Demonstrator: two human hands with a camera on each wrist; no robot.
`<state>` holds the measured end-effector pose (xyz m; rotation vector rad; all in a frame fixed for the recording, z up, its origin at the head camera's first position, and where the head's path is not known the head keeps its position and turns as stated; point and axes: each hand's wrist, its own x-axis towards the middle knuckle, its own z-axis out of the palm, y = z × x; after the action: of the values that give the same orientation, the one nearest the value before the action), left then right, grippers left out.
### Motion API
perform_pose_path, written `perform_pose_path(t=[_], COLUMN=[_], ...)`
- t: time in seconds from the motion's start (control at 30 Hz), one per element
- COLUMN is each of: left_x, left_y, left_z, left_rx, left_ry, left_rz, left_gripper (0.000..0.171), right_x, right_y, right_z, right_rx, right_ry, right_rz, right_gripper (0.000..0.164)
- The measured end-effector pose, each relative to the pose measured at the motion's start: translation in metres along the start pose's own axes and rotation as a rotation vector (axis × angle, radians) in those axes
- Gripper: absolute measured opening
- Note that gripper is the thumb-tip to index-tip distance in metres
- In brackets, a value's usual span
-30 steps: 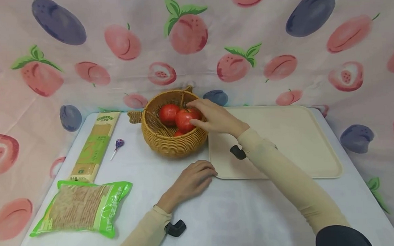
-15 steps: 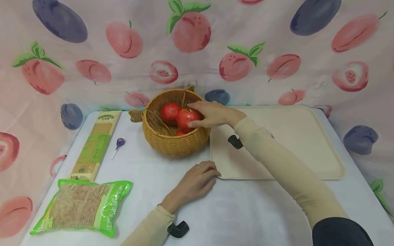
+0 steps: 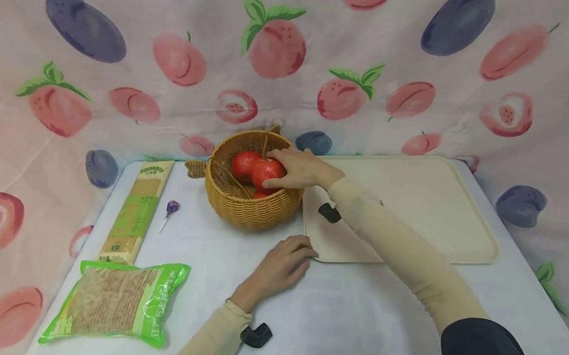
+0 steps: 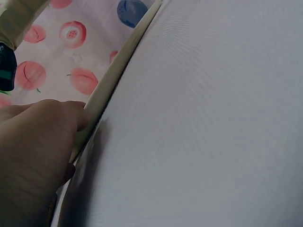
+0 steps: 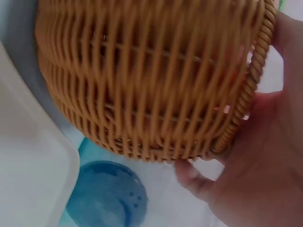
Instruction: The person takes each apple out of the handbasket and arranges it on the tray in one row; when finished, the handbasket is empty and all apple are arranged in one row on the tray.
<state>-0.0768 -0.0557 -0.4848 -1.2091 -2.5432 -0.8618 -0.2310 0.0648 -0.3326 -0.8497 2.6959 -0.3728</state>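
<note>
In the head view, a round wicker basket (image 3: 254,212) at the back holds several red apples. My right hand (image 3: 303,169) reaches over the basket's right rim and grips the uppermost red apple (image 3: 267,171), thumb on the near side and fingers on the far side. The right wrist view shows the basket's woven wall (image 5: 151,80) close up, with part of the hand (image 5: 258,161) past its rim; the gripped apple is mostly hidden there. My left hand (image 3: 280,266) holds the near left corner of the beige tray (image 3: 408,210), its fingers at the rim in the left wrist view.
On the left of the white table lie a long noodle packet (image 3: 136,214), a purple-wrapped lollipop (image 3: 171,207) and a green-edged clear bag (image 3: 112,301) of brownish food. A fruit-print cloth (image 3: 286,104) hangs behind. The tray stands close to the basket's right side.
My right hand has shifted left and closed on the upper apple, which has moved slightly left with it. The left hand stays at the tray corner.
</note>
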Motion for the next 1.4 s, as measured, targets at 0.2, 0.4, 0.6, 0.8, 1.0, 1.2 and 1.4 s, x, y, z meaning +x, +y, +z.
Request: perform_pose_path(t=[0.2,0.4,0.6,0.8,1.0,1.2,1.4], left_x=[-0.002,-0.003,-0.001,-0.001,-0.003,-0.004,-0.003], left_y=[-0.001,-0.002,-0.003,-0.004,-0.005,-0.005,-0.005], left_z=[0.000,0.000,0.002,0.000,0.001,0.002,0.002], left_rx=[-0.011,-0.027,-0.040,-0.051,-0.075,-0.079,-0.072], left_ry=[-0.002,0.018,0.025,0.029,0.028,0.037,0.046], left_rz=[-0.004,-0.003,0.010,-0.005,-0.023,-0.025,-0.019], left_gripper=[0.020,0.020,0.021,0.021,0.021,0.021,0.021], right_x=[-0.003,-0.004,-0.008,-0.008,-0.016,-0.019,-0.024], right_y=[0.007,0.012,0.019,0.020,0.017,0.017,0.016], right_z=[0.014,0.027,0.038,0.048,0.054,0.056,0.055], right_rx=[0.037,0.101,0.196,0.395,0.548,0.631,0.731], right_ry=[0.130,0.263,0.391,0.509,0.558,0.562,0.612], right_rz=[-0.048,-0.083,-0.107,-0.159,-0.183,-0.167,-0.199], right_gripper=[0.078,0.077,0.073,0.067,0.066,0.065,0.067])
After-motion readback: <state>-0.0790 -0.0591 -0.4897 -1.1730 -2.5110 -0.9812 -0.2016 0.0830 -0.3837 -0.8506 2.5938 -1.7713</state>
